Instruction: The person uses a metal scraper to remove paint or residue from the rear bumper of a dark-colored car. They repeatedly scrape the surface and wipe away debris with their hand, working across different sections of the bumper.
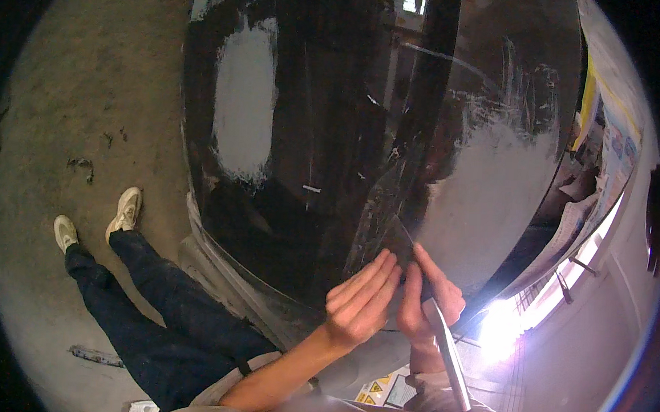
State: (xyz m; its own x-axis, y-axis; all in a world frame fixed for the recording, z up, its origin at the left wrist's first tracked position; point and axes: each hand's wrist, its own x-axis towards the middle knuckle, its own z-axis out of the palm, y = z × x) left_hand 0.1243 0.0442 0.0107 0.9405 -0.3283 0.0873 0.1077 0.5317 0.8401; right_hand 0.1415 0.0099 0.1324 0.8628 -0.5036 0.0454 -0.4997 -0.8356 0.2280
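Observation:
A glossy black car body panel [333,126] stretches out in front of me, with scratches and pale grey filler patches on its left and right. My right hand [425,300] is closed around a long, flat silver-grey tool [450,355], whose lower end sticks out toward me. A thin, dark, pointed blade-like edge shows against the panel beyond the fingertips; whether it belongs to the same tool I cannot tell. My left hand [362,298] lies beside it, fingers stretched out together, the tips at the panel's surface close to that edge.
Paper and yellow masking [590,91] line the panel's right edge, beside an opening. A bright light [501,332] glares at lower right. My legs and light shoes [126,210] stand on the dusty floor [80,88] at left. A sheet with yellow warning signs [382,389] shows below my hands.

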